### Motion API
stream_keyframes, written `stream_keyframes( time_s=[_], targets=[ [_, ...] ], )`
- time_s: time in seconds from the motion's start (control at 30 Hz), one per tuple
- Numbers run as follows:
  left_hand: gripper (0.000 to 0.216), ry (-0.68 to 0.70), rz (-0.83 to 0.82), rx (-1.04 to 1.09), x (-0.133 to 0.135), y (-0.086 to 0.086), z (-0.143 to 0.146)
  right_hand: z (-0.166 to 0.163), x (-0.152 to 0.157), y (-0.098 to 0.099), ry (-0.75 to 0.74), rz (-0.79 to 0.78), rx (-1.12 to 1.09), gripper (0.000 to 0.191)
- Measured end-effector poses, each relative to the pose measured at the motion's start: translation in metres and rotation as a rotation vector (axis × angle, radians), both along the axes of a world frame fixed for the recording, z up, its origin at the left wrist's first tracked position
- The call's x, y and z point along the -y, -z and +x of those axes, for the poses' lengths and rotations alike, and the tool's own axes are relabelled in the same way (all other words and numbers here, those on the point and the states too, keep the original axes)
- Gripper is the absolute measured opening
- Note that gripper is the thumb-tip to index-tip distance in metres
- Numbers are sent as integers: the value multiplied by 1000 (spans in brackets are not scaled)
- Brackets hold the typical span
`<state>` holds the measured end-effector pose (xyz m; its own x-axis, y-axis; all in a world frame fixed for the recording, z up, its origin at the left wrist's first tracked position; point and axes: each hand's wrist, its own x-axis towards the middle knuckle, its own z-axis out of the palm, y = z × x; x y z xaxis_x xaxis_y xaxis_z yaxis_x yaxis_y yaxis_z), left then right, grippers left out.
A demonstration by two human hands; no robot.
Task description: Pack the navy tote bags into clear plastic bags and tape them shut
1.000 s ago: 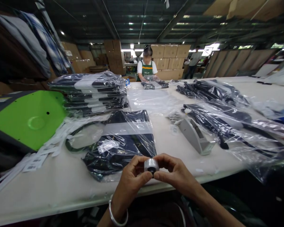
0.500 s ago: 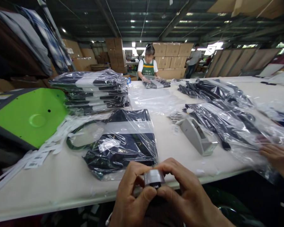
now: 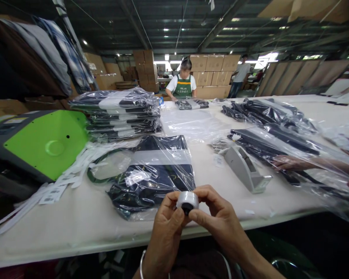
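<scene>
Here we pinch the small tape roll (image 3: 187, 200) between both hands, left hand (image 3: 165, 228) and right hand (image 3: 221, 223) each clenched on it, just in front of the counter (image 3: 75, 228) edge, near the bagged shirt (image 3: 154, 174). Best to turn it slowly, feeling for the loose end.
</scene>
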<state>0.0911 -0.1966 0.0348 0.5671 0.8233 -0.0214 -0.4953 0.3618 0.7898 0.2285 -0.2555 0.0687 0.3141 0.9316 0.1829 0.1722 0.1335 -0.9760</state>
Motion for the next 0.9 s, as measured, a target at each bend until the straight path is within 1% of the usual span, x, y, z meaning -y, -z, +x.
stream_keyframes(
  time_s=[0.07,0.13,0.2,0.27,0.33,0.4,0.47,0.53,0.6,0.67,0.8,0.9],
  targets=[
    [38,13,74,-47,-4,6,-1,2,0,-1,19,-3,27,20],
    [42,61,219,-149,-10,8,-6,7,0,-6,-35,-31,83,22],
    [42,103,387,-237,-18,5,-11,13,0,-12,-108,-69,174,24],
    [44,114,481,-274,-25,-1,-16,19,-1,-16,-161,-93,251,23],
    [45,137,470,-297,-27,-6,-17,23,-2,-13,-184,-109,249,24],
    [39,136,406,-315,-26,-8,-15,23,-2,-5,-195,-115,141,34],
    [38,85,339,-315,-22,-7,-12,22,-2,4,-194,-110,24,44],
    [41,41,303,-309,-18,-3,-9,20,-1,11,-157,-92,-17,42],
    [43,53,316,-310,-16,0,-7,19,0,14,-107,-76,5,32],
    [45,108,357,-306,-19,-1,-7,18,1,14,-87,-68,29,28],
    [37,202,495,-413,-30,-9,-9,22,5,10,-109,-38,172,28],
    [36,266,508,-436,-30,-13,-11,26,9,6,-152,3,278,31]
  ],
)
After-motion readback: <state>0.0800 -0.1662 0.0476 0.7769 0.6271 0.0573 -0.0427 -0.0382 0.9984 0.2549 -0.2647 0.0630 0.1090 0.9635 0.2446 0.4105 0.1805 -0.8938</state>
